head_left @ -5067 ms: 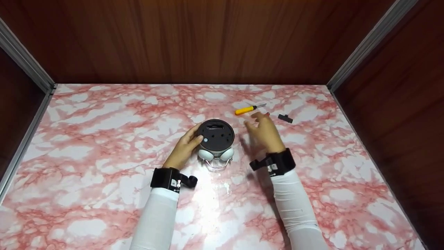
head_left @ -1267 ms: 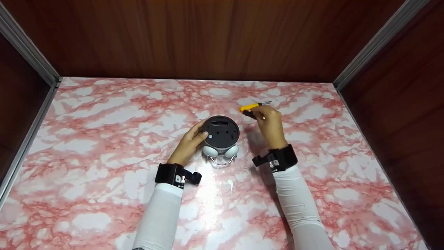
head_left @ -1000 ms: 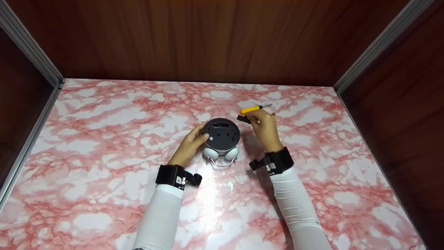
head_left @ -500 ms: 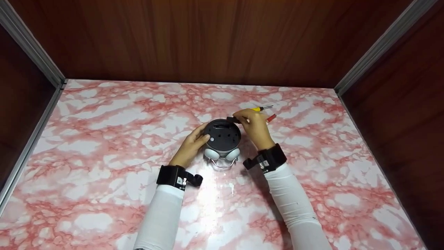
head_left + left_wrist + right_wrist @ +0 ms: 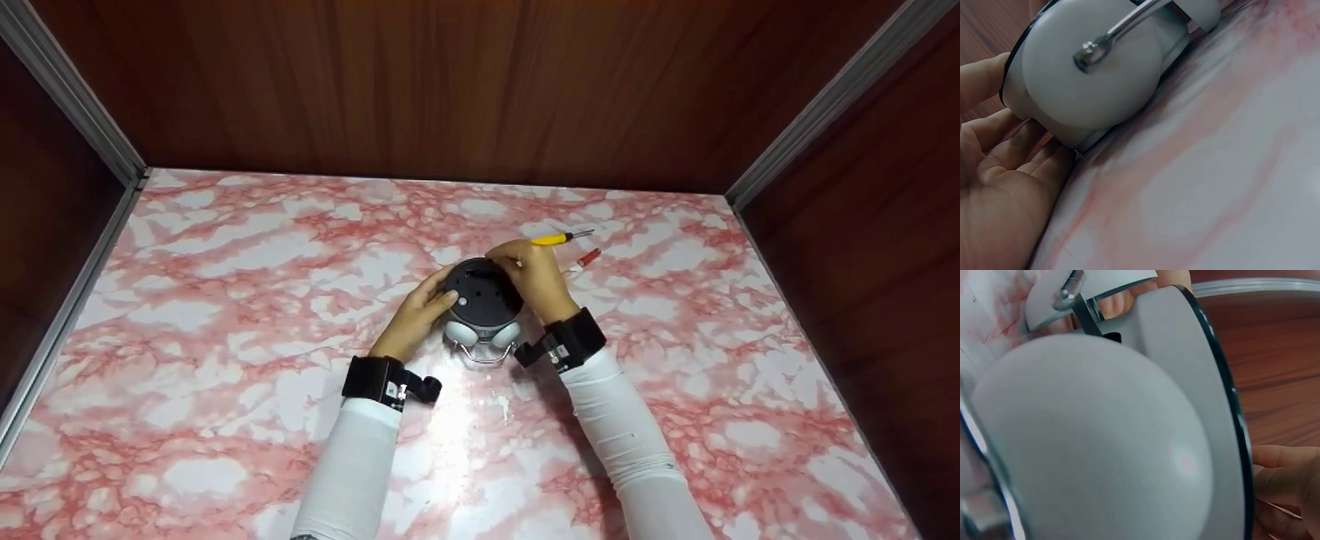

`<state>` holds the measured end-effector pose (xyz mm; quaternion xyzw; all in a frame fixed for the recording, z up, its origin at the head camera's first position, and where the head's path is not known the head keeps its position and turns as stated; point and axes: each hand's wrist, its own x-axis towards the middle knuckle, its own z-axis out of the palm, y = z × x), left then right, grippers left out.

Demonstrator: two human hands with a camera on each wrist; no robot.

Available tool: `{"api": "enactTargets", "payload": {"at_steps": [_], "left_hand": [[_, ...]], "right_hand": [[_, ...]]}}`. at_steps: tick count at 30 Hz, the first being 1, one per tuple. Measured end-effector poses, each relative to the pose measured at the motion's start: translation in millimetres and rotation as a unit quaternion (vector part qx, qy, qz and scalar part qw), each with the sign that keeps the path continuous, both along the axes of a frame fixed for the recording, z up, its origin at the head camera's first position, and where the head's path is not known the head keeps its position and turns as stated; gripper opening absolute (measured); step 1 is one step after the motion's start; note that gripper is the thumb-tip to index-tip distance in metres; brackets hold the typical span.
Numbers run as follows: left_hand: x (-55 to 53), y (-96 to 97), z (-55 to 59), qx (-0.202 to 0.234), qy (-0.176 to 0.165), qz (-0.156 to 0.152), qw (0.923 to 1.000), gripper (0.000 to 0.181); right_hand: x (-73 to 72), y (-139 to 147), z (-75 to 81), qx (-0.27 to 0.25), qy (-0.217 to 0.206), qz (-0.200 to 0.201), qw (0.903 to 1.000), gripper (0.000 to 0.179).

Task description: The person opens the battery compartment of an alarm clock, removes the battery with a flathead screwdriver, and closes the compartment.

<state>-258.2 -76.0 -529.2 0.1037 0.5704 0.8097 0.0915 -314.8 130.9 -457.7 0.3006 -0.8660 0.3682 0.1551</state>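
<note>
A white twin-bell alarm clock [image 5: 482,304] lies with its black back facing up, bells and wire handle toward me. My left hand [image 5: 416,315] grips its left side, thumb on the back's rim and fingers along the casing. At the upper right of the back, my right hand [image 5: 536,279] has its fingertips bent together over the battery slot [image 5: 474,274]. The small black battery cover it pinches is now hidden under those fingers. One white bell [image 5: 1089,67] shows close in the left wrist view, and another bell [image 5: 1095,439] fills much of the right wrist view.
A yellow-handled screwdriver [image 5: 551,240] lies behind my right hand. Beside it rests a small red-and-white cylinder [image 5: 589,257] that looks like a battery. The pink marbled table [image 5: 225,315] is bounded by dark wood panels [image 5: 435,90] at the back and sides.
My right hand picked the black cover up from the table at the right and carried it left onto the clock's back. The red cylinder came into view. My left hand keeps its grip.
</note>
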Motion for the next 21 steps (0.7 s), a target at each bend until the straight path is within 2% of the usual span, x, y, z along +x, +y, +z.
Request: {"api": "enactTargets", "payload": {"at_steps": [9, 21], "left_hand": [[-1.3, 0.8, -2.2, 0.011, 0.006, -0.002, 0.9999, 0.055], [0.5, 0.5, 0.0, 0.015, -0.004, -0.005, 0.9999, 0.054]], "right_hand": [[-0.1, -5.6, -2.7, 0.007, -0.021, 0.007, 0.9997, 0.011], [-2.3, -7.7, -2.7, 0.019, -0.036, 0.024, 0.9989, 0.01]]}}
